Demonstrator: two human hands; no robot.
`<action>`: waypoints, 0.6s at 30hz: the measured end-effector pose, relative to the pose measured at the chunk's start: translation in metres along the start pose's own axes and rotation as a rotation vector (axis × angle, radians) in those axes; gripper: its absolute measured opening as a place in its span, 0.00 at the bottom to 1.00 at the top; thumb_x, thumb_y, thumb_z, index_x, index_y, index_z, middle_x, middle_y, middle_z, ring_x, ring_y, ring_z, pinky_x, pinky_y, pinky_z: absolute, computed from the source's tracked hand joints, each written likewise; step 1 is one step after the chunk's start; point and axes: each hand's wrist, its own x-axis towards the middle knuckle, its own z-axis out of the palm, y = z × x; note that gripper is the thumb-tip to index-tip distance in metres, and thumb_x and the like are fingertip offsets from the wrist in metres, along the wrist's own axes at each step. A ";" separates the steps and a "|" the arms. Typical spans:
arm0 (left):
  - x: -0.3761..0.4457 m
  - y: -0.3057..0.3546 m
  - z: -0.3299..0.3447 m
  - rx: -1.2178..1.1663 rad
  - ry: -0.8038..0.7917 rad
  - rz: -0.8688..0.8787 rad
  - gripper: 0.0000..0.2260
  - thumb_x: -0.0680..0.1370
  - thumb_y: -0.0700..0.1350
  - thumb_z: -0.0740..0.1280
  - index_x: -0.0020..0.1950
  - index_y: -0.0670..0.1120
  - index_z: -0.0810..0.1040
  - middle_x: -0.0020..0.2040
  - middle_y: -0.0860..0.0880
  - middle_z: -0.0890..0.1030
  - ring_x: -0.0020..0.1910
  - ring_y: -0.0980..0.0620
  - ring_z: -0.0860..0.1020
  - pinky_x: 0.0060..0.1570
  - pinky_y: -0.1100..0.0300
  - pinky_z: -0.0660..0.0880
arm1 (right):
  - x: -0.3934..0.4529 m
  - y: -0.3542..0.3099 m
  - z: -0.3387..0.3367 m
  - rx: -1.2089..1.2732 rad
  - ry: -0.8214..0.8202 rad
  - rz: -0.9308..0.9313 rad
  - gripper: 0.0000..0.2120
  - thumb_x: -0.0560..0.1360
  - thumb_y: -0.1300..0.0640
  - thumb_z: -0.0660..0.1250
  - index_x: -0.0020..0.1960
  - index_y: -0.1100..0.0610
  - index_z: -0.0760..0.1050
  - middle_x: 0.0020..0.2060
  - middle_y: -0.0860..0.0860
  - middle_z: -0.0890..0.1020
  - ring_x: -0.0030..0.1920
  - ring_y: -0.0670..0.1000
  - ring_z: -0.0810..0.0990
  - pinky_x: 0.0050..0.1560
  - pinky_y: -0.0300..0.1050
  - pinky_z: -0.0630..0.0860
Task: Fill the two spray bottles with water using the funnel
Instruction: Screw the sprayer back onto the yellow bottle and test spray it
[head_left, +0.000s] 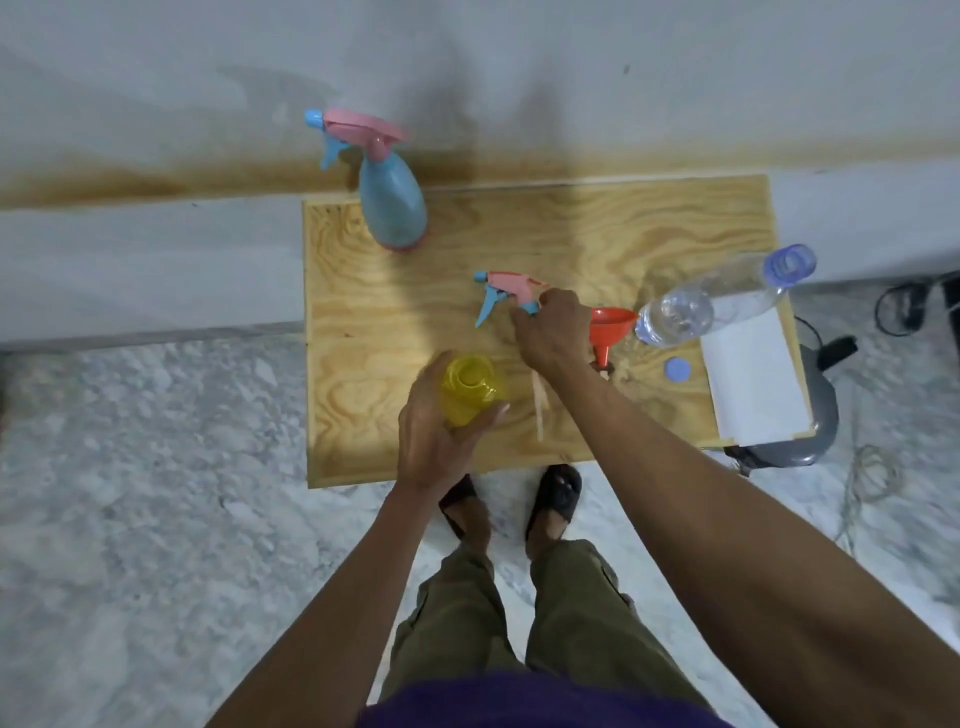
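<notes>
The left hand (434, 431) is wrapped around the lower body of a yellow spray bottle (470, 387), thumb and fingers curled against its translucent sides; the bottle stands upright near the front of the wooden table (405, 291) with its neck open and no sprayer on it. The right hand (550, 325) grips a pink spray head (506, 291) by its collar, fingers curled over it, and holds it just beyond the yellow bottle; the head has a light blue trigger and nozzle tip, and its pale dip tube (538, 402) trails back toward the person, though whether it touches the table cannot be told. Just right of that hand an orange funnel (610, 327) lies tilted, its spout pointing toward the front edge. Beside the funnel stands a clear water bottle (711, 306) with an open purple-tinted neck, partly filled, and its blue cap (677, 371) lies on the wood nearby. At the far left corner stands a blue spray bottle (392, 202), with a pink base and its pink-and-blue sprayer fitted. A white sheet (753, 379) covers the table's right edge.
</notes>
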 end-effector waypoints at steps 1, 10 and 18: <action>-0.003 0.005 -0.004 -0.038 0.020 -0.017 0.33 0.68 0.57 0.79 0.68 0.51 0.69 0.59 0.57 0.79 0.58 0.57 0.79 0.56 0.55 0.77 | -0.006 -0.005 -0.005 0.059 0.010 -0.020 0.19 0.77 0.50 0.67 0.61 0.63 0.77 0.58 0.60 0.81 0.59 0.61 0.79 0.56 0.48 0.72; -0.038 0.077 -0.032 -0.240 0.280 0.132 0.27 0.73 0.55 0.75 0.69 0.57 0.69 0.59 0.58 0.79 0.56 0.60 0.80 0.51 0.66 0.76 | -0.072 -0.044 -0.127 0.599 0.220 -0.241 0.16 0.72 0.42 0.72 0.54 0.51 0.82 0.40 0.42 0.84 0.39 0.41 0.82 0.56 0.54 0.80; -0.053 0.163 -0.018 -0.330 0.409 0.383 0.39 0.74 0.68 0.66 0.74 0.44 0.58 0.65 0.62 0.68 0.59 0.70 0.73 0.52 0.73 0.72 | -0.161 -0.081 -0.262 1.142 0.233 -0.693 0.12 0.78 0.58 0.70 0.60 0.61 0.76 0.45 0.56 0.83 0.42 0.53 0.85 0.40 0.46 0.81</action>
